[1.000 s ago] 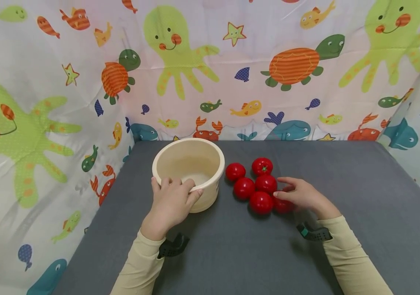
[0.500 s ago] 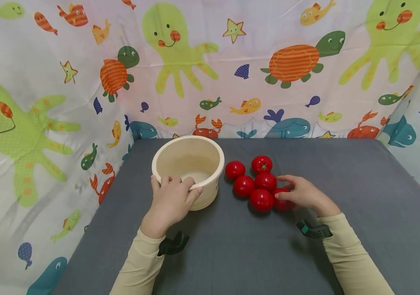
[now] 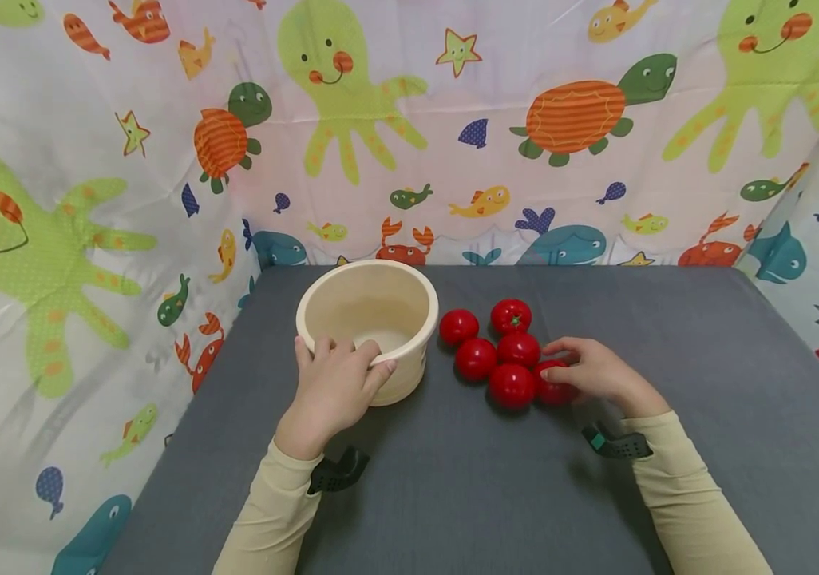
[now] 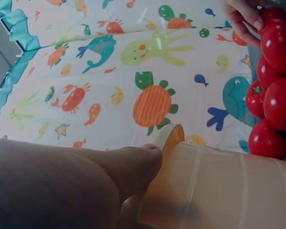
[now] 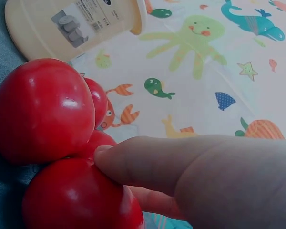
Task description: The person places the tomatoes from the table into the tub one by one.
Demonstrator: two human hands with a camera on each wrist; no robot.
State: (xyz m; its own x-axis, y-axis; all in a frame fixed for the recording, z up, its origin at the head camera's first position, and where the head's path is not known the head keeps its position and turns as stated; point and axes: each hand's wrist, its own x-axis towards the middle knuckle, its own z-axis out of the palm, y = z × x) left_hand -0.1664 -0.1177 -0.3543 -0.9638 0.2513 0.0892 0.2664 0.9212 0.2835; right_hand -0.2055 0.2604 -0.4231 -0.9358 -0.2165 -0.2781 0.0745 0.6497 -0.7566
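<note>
While the left hand grips the bowl rim, the right hand pinches a tomato (nearest of six).

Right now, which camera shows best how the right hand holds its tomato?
The right wrist view: the thumb presses on the tomato up close. In the head view the right hand covers much of that tomato. The left wrist view catches only fingertips at the frame's top.

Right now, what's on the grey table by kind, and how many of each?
Red tomatoes: 6, one gripped by the right hand
Cream tub: 1, rim held by the left hand
Total: 7
</note>
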